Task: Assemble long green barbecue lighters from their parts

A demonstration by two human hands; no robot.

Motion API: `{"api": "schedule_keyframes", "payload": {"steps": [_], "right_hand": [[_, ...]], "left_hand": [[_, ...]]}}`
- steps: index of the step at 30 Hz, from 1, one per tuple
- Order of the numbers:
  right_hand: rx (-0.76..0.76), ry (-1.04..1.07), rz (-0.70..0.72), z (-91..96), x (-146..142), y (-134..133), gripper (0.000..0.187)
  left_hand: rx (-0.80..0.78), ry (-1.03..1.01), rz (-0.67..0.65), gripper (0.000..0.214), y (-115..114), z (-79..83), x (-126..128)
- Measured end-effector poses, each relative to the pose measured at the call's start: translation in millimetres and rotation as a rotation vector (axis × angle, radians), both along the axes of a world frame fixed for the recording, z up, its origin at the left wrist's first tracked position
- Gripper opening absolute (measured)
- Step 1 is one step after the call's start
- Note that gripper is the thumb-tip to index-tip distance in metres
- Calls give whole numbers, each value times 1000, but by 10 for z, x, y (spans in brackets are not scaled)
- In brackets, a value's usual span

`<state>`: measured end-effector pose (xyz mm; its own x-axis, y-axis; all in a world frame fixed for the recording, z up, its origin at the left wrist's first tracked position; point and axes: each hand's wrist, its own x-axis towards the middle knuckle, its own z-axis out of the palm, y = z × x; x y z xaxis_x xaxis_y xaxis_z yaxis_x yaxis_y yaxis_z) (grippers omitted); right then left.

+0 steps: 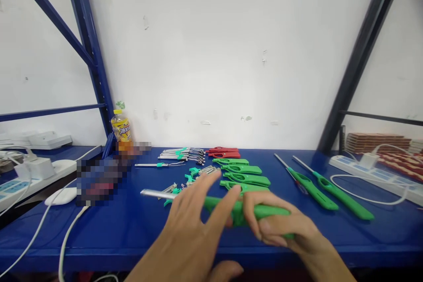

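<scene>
My right hand [280,224] is wrapped round the handle of a green long-necked lighter [272,210], whose metal tube points left. Across its front part lies my left hand [191,224], fingers stretched and apart; whether they touch the lighter is hidden. Beyond the hands lie several green handle shells [246,179] and, further back, red handle shells [224,155]. To their left are several metal tubes with wires [180,155], and one separate metal tube [150,165]. Small parts with teal triggers [194,171] lie just behind my left hand, partly covered by it.
Two green lighters [346,198] [313,189] lie at the right of the blue table [390,233]. A drink bottle [121,130] stands back left, near a blurred-out patch. Power strips [393,180] [66,167] with white cables flank both sides. A white mouse-like object [61,196] is left.
</scene>
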<state>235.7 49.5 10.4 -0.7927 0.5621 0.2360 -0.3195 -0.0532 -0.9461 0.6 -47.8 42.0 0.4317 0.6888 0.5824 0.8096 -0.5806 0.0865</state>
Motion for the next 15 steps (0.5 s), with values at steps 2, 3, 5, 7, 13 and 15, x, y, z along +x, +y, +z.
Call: {"api": "schedule_keyframes", "payload": {"steps": [2,3,5,7,13,15], "right_hand": [[20,-1,65,-12,-66,-51,18],[53,-14,65,-8,-82,-68,21],[171,-85,-36,19,-74,-70,29],[328,-183,-237,63,-4,-11,37],[708,-1100,-1107,108,619,507,44],[659,-1316,-1213,50,872,697,36]], "left_hand": [[-71,44,-26,65,71,-15,108],[-121,64,-23,55,116,-35,130],[-191,86,-2,34,215,-83,111],[-190,80,24,27,306,-122,29],[-226,11,194,20,487,-118,-243],[-289,-5,238,22,533,-119,-269]]}}
